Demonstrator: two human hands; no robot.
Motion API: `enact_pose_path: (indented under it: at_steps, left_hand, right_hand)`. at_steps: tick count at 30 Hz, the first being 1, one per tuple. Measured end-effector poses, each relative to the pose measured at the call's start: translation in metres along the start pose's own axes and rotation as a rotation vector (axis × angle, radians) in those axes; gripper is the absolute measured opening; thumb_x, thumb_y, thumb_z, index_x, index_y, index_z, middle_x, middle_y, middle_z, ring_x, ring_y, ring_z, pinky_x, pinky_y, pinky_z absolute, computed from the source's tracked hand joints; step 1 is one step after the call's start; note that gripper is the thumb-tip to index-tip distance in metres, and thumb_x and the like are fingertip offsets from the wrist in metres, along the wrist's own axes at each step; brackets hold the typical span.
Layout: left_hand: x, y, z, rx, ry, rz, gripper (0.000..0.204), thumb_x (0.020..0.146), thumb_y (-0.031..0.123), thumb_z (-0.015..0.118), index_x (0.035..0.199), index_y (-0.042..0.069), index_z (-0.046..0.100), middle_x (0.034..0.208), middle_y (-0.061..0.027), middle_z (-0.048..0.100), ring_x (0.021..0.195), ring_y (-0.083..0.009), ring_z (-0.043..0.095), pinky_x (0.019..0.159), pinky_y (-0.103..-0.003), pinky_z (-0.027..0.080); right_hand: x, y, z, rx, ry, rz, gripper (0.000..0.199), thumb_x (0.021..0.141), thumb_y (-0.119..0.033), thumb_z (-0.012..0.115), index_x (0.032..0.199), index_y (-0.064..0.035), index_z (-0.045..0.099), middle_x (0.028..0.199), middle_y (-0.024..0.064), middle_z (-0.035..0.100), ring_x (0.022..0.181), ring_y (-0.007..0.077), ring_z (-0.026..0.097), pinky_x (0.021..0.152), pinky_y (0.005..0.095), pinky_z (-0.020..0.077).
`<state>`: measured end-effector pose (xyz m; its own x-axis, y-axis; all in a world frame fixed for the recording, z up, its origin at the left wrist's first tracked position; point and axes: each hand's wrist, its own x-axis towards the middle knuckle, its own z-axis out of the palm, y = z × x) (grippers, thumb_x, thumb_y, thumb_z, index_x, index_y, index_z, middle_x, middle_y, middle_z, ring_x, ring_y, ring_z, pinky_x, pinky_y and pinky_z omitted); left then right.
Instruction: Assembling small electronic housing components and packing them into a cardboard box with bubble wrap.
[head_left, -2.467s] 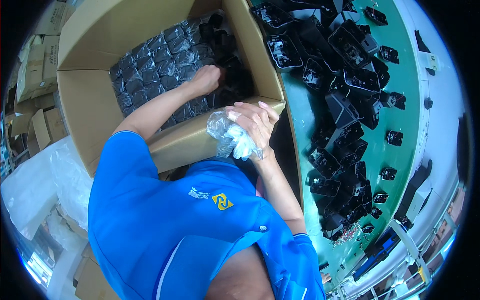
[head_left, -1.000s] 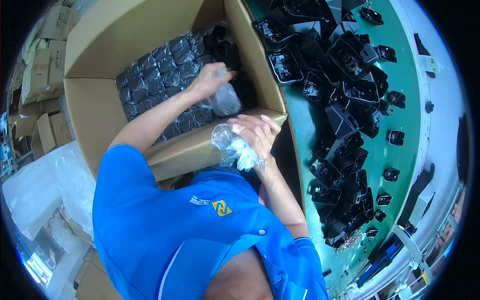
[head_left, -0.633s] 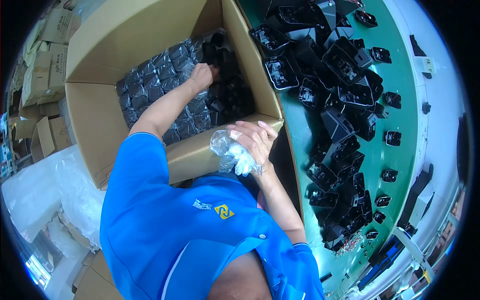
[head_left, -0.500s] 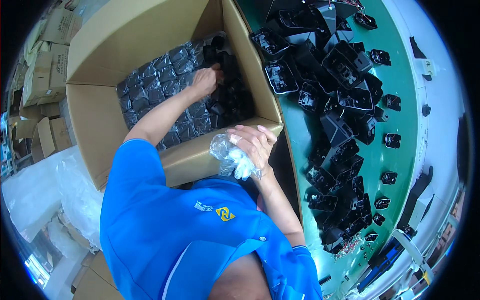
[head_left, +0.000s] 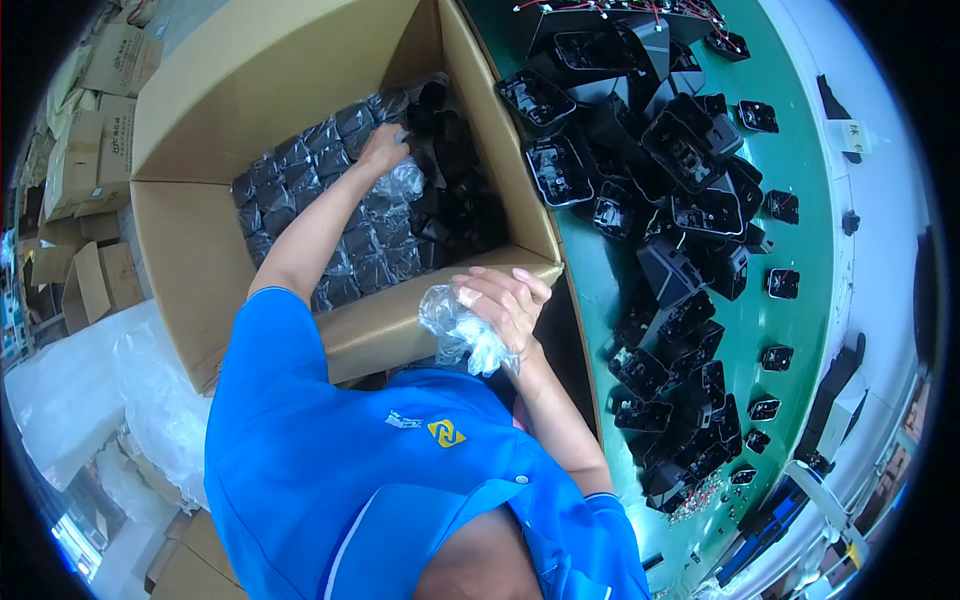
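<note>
My left hand [head_left: 382, 152] reaches into a large open cardboard box [head_left: 340, 335], its fingers closed on a clear plastic bag [head_left: 403, 182] that hangs beside them. Under it lie rows of black parts wrapped in clear plastic [head_left: 318, 175]. Along the box's right inner side sit loose black parts [head_left: 460, 180] without visible wrapping. My right hand [head_left: 505, 305] rests at the box's near right corner, clutching a bunch of crumpled clear plastic bags [head_left: 462, 330] against the palm. Its fingertips lie over the cardboard edge.
To the right, a green table [head_left: 805, 240] carries a heap of black plastic housings [head_left: 690, 145] and a column of smaller black parts [head_left: 783, 283]. Red wires [head_left: 655, 12] lie at its far end. Cardboard cartons [head_left: 110, 150] and plastic sheeting [head_left: 85, 375] are on the left.
My left hand has moved left and slightly away from the loose black parts, with a clear bag now showing beneath its fingers. My right hand stays at the box corner.
</note>
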<state>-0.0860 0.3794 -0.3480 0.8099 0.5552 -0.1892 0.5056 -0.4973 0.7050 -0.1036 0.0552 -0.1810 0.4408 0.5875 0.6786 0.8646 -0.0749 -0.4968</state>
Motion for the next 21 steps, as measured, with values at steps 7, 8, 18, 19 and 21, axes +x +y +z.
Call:
enact_pose_path:
  at_steps: [7, 8, 18, 19, 21]
  left_hand:
    - [0.015, 0.023, 0.007, 0.677, -0.098, 0.181, 0.03, 0.084, 0.021, 0.06, 0.107, 0.004, 0.068, 0.096, -0.0164, 0.072, 0.085, -0.0386, 0.068, 0.073, -0.044, 0.053]
    - [0.016, 0.022, 0.008, 0.676, -0.096, 0.177, 0.03, 0.084, 0.021, 0.06, 0.107, 0.004, 0.068, 0.096, -0.0164, 0.072, 0.085, -0.0386, 0.068, 0.073, -0.044, 0.053]
    - [0.026, 0.005, 0.036, 0.628, -0.065, 0.264, 0.029, 0.083, 0.024, 0.06, 0.099, 0.002, 0.069, 0.088, -0.0174, 0.071, 0.076, -0.0386, 0.068, 0.066, -0.047, 0.051]
    - [0.016, 0.027, 0.029, 0.372, -0.084, 0.235, 0.028, 0.083, 0.025, 0.06, 0.097, 0.002, 0.068, 0.086, -0.0178, 0.071, 0.075, -0.0388, 0.067, 0.066, -0.047, 0.051]
    - [-0.015, 0.071, 0.001, -0.137, -0.117, 0.146, 0.028, 0.082, 0.025, 0.061, 0.094, 0.002, 0.068, 0.083, -0.0186, 0.07, 0.073, -0.0392, 0.067, 0.065, -0.048, 0.051]
  right_hand:
    - [-0.001, 0.001, -0.002, 0.003, -0.005, 0.015, 0.021, 0.085, -0.017, 0.069, 0.106, -0.0172, 0.065, 0.108, -0.004, 0.073, 0.107, 0.0132, 0.065, 0.106, 0.0328, 0.0335]
    - [-0.001, 0.001, -0.002, 0.006, -0.008, 0.012, 0.021, 0.085, -0.017, 0.069, 0.106, -0.0172, 0.065, 0.108, -0.004, 0.073, 0.107, 0.0132, 0.065, 0.106, 0.0328, 0.0335]
    - [0.003, 0.0, 0.0, 0.008, -0.038, 0.035, 0.022, 0.085, -0.018, 0.069, 0.107, -0.0183, 0.066, 0.109, -0.0048, 0.073, 0.108, 0.0124, 0.065, 0.106, 0.0325, 0.0333]
    - [0.001, 0.004, 0.0, -0.009, -0.024, 0.036, 0.022, 0.085, -0.018, 0.069, 0.107, -0.0183, 0.066, 0.109, -0.0048, 0.073, 0.107, 0.0124, 0.065, 0.106, 0.0324, 0.0333]
    - [-0.002, 0.005, 0.0, -0.027, -0.006, 0.03, 0.022, 0.085, -0.018, 0.069, 0.107, -0.0183, 0.066, 0.108, -0.0048, 0.073, 0.107, 0.0123, 0.065, 0.106, 0.0322, 0.0333]
